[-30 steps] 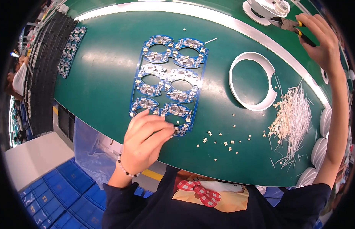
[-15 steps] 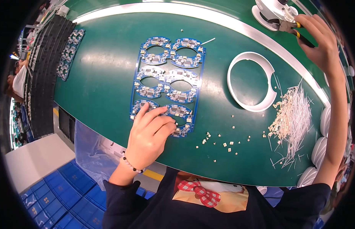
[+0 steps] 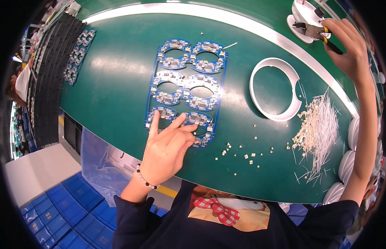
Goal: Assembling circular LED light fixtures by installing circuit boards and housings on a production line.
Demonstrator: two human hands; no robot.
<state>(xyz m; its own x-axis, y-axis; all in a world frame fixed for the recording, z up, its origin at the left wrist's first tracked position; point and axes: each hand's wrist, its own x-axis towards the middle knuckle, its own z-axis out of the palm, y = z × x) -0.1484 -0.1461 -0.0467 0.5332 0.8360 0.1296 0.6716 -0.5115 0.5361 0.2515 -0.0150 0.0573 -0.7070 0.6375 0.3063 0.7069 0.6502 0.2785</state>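
My left hand (image 3: 167,150) rests over the near end of a blue panel of joined circuit boards (image 3: 189,78), its fingers spread across the lowest boards. Each board has an eye-shaped opening and small mounted parts. The thumb is mostly hidden, and I see nothing held in this hand. At the upper right, my right hand (image 3: 346,45) is raised, gripping diagonal cutters (image 3: 315,32) with black and yellow handles. Their jaws point left, in front of a white round fixture (image 3: 303,18). A thin white stick (image 3: 230,45) lies at the panel's far right corner.
Right of the panel lies a white ring (image 3: 254,91). Beyond it is a pile of white sticks and small cream connectors (image 3: 313,128), with loose connectors (image 3: 252,155) scattered nearby. Another blue board strip (image 3: 80,56) lies far left, beside stacked black trays (image 3: 52,83).
The fingers of my left hand have spread wider, the index finger straightening over the lower-left board. The whole view has shifted slightly. My right hand stays raised with the cutters.
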